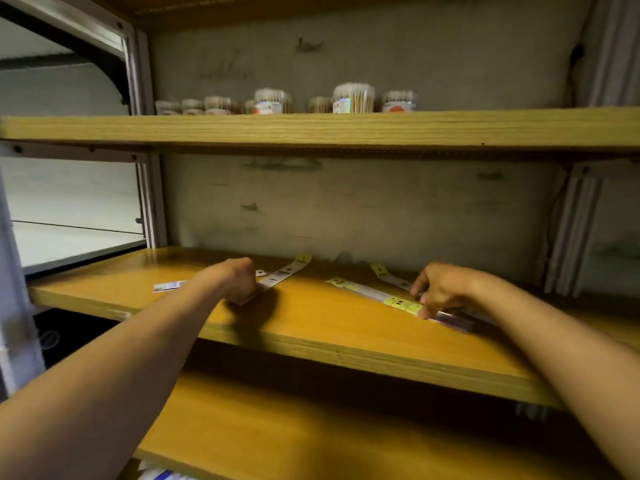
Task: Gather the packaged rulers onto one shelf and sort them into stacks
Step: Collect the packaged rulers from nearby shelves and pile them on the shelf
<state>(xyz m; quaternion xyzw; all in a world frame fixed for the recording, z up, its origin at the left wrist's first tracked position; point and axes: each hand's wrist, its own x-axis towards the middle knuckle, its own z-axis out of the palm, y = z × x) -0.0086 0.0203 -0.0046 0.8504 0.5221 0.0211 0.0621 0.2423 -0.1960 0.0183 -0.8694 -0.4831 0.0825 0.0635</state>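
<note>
On the middle wooden shelf [311,327] lie several packaged rulers in clear sleeves with yellow tags. My left hand [235,280] grips the near end of one packaged ruler [285,271] that angles up toward the back wall. My right hand [440,289] pinches a ruler pack [377,296] lying diagonally on the shelf, fingers curled over its lower end. Another ruler [389,277] runs behind that hand. A further pack [169,286] lies flat at the left, partly hidden by my left forearm.
The upper shelf [346,129] carries several clear tubs of cotton swabs [353,98]. A lower shelf [311,438] sits below my arms. Metal uprights frame the rack at left [152,202] and right [571,237]. The back wall is close behind.
</note>
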